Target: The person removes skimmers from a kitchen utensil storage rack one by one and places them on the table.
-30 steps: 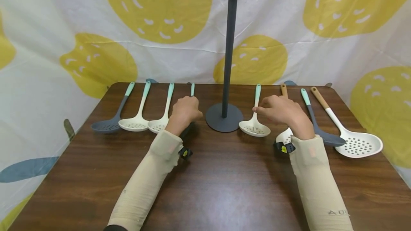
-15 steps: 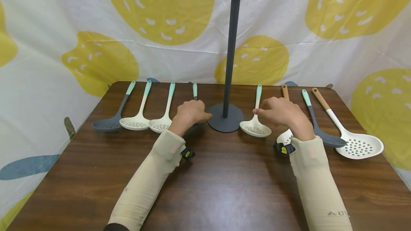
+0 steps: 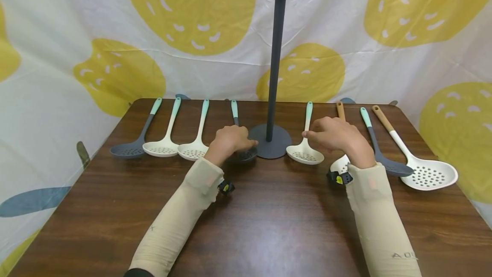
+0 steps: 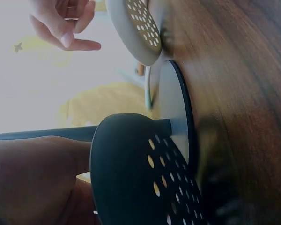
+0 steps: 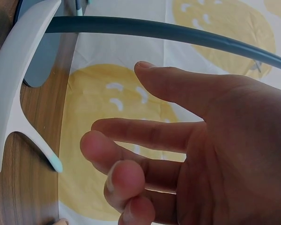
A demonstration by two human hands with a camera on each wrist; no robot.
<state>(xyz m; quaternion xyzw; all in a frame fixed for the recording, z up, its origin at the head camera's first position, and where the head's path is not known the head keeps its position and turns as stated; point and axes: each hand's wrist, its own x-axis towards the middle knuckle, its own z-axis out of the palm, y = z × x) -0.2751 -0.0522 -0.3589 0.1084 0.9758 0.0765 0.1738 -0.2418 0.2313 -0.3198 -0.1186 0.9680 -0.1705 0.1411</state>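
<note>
In the head view my left hand (image 3: 230, 142) is bent over a dark grey skimmer (image 3: 247, 155) with a mint handle, gripping near its neck. The left wrist view has the skimmer's bowl (image 4: 126, 164) large in front, hiding the fingertips. The bowl lies close to the round base of a dark hook stand (image 3: 277, 54). My right hand (image 3: 338, 136) is held above the table, fingers loosely bent with nothing in them, as the right wrist view shows. It is nearest a cream skimmer (image 3: 305, 154) and a white skimmer with a wooden handle (image 3: 340, 165), partly covered by the hand.
Left of my left hand lie a grey skimmer (image 3: 130, 149) and two cream skimmers, the nearer one (image 3: 190, 151) beside the hand. At right, a grey utensil with a mint handle (image 3: 390, 165) overlaps a white skimmer (image 3: 432, 176). A patterned cloth (image 3: 215, 72) hangs behind the table.
My left hand has moved right and slightly toward me. The dark skimmer's bowl has shifted right with it, nearer the stand's base. The right hand stays almost still.
</note>
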